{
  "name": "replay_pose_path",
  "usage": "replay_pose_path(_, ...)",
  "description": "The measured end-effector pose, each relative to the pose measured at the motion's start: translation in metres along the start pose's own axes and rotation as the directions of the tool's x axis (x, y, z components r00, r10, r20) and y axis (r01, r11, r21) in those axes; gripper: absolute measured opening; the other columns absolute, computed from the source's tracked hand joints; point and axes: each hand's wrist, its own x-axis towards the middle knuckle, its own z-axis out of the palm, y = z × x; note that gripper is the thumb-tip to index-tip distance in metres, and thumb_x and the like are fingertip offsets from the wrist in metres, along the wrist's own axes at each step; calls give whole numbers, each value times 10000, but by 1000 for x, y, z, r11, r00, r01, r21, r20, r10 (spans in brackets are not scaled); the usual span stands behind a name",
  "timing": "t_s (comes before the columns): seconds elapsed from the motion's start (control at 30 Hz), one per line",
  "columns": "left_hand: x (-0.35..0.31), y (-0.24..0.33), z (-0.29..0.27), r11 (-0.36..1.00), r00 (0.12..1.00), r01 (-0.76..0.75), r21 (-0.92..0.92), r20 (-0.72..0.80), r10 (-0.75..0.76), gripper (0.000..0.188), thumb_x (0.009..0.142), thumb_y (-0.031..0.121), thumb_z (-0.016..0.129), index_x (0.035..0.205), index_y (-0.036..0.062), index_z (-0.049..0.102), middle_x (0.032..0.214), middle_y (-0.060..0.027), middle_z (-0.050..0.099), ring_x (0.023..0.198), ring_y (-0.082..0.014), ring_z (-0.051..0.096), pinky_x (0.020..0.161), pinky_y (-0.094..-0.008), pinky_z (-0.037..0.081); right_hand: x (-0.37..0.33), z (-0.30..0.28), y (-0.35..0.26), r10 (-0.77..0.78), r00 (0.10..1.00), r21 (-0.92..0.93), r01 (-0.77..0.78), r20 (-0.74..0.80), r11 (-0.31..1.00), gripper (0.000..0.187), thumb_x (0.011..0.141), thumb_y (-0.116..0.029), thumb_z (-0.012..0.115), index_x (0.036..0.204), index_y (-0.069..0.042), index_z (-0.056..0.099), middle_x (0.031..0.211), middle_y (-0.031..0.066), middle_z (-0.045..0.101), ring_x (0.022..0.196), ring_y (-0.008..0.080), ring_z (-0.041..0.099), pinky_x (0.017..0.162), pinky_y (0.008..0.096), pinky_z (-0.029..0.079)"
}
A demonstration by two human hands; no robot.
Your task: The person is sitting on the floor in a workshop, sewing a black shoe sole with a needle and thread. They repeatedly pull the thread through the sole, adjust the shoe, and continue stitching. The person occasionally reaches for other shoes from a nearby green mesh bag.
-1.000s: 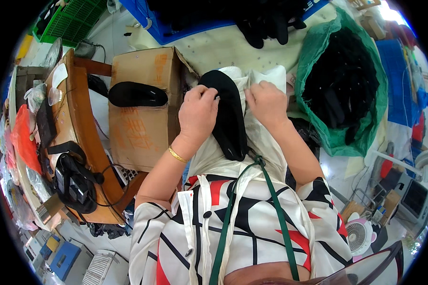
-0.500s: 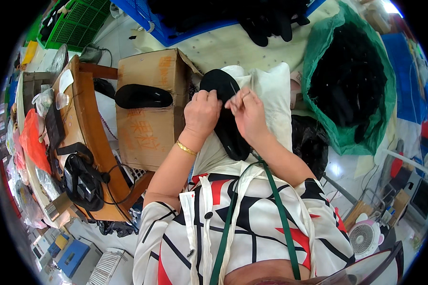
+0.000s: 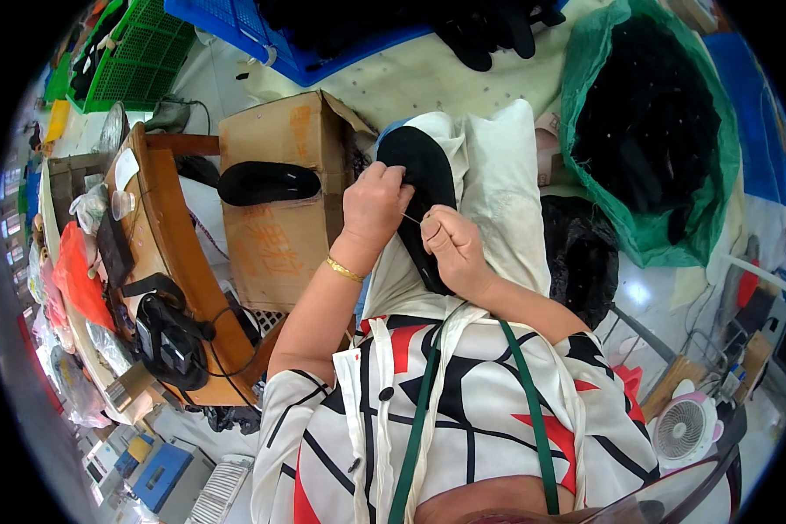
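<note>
A long black shoe sole [image 3: 424, 162] lies lengthwise on the white cloth [image 3: 506, 175] over my lap, its rounded wide end pointing away from me. My left hand [image 3: 375, 199], with a gold bracelet at the wrist, is closed at the sole's left edge, fingertips bent onto it. My right hand [image 3: 456, 249] is closed in a fist to the right, partly over the sole. A thin pale strand [image 3: 412, 218] runs between the two hands, its right end in my right hand. Whether it is thread or a needle, I cannot tell. My hands cover the sole's middle.
A similar black sole [image 3: 269, 183] rests on a cardboard box [image 3: 271, 253] at left, beside a wooden table [image 3: 175, 262] with a black bag [image 3: 170, 341]. Far ahead is a blue crate [image 3: 314, 70] of black pieces. A green sack [image 3: 576, 148] and black plastic bag [image 3: 576, 253] stand right.
My right hand has turned over and closed, moving down from the sole's upper part. The thin strand now stretches between my hands. My left hand stays at the sole's edge.
</note>
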Motion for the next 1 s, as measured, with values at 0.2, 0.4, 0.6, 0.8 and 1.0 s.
replay_pose_path(0.2, 15, -3, -26, 974, 977, 145, -176, 184, -112, 271, 776, 184, 780, 981, 39, 677, 904, -115, 659, 759, -274, 660, 662, -365, 532, 18, -17, -4, -457, 878, -378, 476, 144, 794, 128, 830, -99, 688, 914, -37, 615, 749, 94, 517, 739, 302, 554, 667, 408, 470)
replay_pose_path(0.4, 37, 26, -35, 967, 921, 222, 123, 300, -249, 531, 841, 520, 687, 921, 1, 610, 782, -159, 669, 757, -335, 677, 652, -434, 529, 1, -37, -56, -518, 752, -95, 599, 406, 795, 234, 788, -83, 719, 996, -33, 623, 762, 76, 543, 693, 273, 591, 651, 371, 508)
replay_pose_path(0.6, 36, 9, -21, 960, 940, 277, 47, 194, -281, 398, 830, 416, 721, 866, 29, 638, 737, -145, 648, 711, -334, 657, 626, -427, 512, 6, -44, -47, 272, 946, 116, -294, 174, 949, 225, 949, -175, 653, 1120, -37, 605, 777, 39, 640, 672, 83, 603, 662, 274, 498)
replay_pose_path(0.8, 31, 0, -17, 827, 862, 506, -246, 178, -474, 270, 822, 263, 733, 853, 3, 669, 681, -113, 620, 610, -219, 602, 606, -359, 494, 39, -38, 0, 507, 853, 130, -520, 124, 844, 177, 991, -199, 583, 1009, -24, 601, 706, 7, 611, 587, 77, 578, 534, 246, 481)
replay_pose_path(1.0, 23, -17, -7, 360, 642, 736, -573, 423, -639, 213, 845, 187, 726, 839, -20, 677, 693, -24, 636, 569, -65, 556, 501, -235, 458, 58, -28, 21, 481, 871, -114, -470, 100, 875, 135, 938, -134, 571, 981, -7, 584, 649, 71, 622, 559, 129, 591, 533, 304, 465)
